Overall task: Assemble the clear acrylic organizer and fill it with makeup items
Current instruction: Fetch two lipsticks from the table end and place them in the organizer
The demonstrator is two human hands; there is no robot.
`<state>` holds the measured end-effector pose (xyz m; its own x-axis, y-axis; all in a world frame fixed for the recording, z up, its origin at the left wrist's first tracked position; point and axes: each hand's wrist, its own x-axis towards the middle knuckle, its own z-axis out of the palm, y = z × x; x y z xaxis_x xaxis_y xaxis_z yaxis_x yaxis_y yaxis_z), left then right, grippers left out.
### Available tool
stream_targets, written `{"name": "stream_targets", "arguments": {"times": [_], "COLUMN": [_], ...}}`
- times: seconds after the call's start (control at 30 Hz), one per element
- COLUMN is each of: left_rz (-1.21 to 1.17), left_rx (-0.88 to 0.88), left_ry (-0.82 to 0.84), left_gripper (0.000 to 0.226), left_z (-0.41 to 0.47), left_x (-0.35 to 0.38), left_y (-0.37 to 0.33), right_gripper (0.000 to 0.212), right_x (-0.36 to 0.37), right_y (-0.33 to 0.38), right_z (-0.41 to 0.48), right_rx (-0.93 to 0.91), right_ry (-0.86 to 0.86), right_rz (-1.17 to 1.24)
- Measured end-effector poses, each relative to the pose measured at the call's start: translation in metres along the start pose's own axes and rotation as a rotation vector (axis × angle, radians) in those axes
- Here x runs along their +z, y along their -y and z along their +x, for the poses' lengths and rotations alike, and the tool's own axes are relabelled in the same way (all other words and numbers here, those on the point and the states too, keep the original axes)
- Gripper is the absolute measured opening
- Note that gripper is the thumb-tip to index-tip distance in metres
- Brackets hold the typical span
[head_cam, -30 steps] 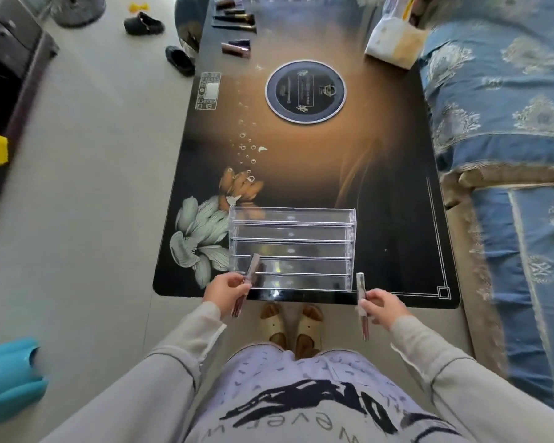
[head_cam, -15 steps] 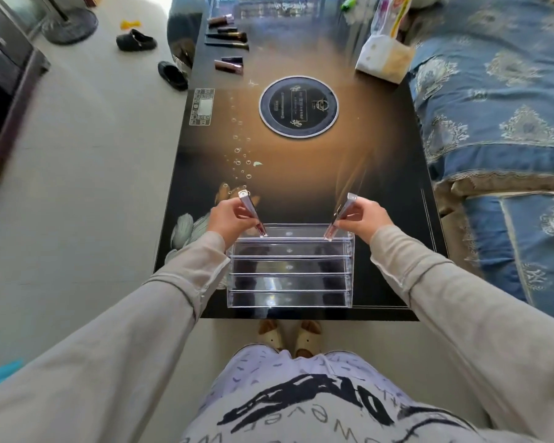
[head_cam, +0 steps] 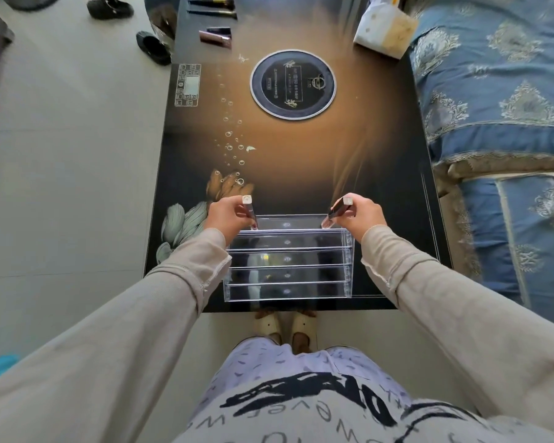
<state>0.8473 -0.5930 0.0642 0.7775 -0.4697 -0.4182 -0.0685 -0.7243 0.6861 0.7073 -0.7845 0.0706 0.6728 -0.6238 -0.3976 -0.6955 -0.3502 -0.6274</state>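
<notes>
A clear acrylic organizer (head_cam: 288,263) with stepped tiers stands at the near edge of the dark table (head_cam: 301,161). My left hand (head_cam: 227,215) grips a slim lip gloss tube (head_cam: 249,212) at the organizer's back left corner, its lower end down in the rearmost tier. My right hand (head_cam: 360,215) grips a second lip gloss tube (head_cam: 336,212) at the back right corner, tilted, its clear tip in the same tier. More makeup items (head_cam: 216,36) and brushes (head_cam: 211,4) lie at the table's far left end.
A round black disc (head_cam: 293,84) is set in the table's middle, and a control panel (head_cam: 187,85) sits at its left. A tissue pack (head_cam: 384,27) lies far right. A blue patterned sofa (head_cam: 499,91) borders the right side. Dark slippers (head_cam: 152,47) lie on the floor at left.
Both hands rose from the table's near edge to the organizer's back corners, carrying a tube each. Over the last half second the tubes dipped lower into the rearmost tier.
</notes>
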Motion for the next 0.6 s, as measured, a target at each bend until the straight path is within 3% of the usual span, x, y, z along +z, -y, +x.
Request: {"name": "stream_targets", "arguments": {"times": [0.6], "left_rz": [0.055], "left_rx": [0.012], "left_ry": [0.030], "left_gripper": [0.012], "left_z": [0.0045], "left_x": [0.0042], "left_y": [0.0059], "right_gripper": [0.020], "right_x": [0.0003], "right_y": [0.0027], "right_z": [0.0056], "right_rx": [-0.075], "right_ry": [0.092], "right_rz": [-0.122]}}
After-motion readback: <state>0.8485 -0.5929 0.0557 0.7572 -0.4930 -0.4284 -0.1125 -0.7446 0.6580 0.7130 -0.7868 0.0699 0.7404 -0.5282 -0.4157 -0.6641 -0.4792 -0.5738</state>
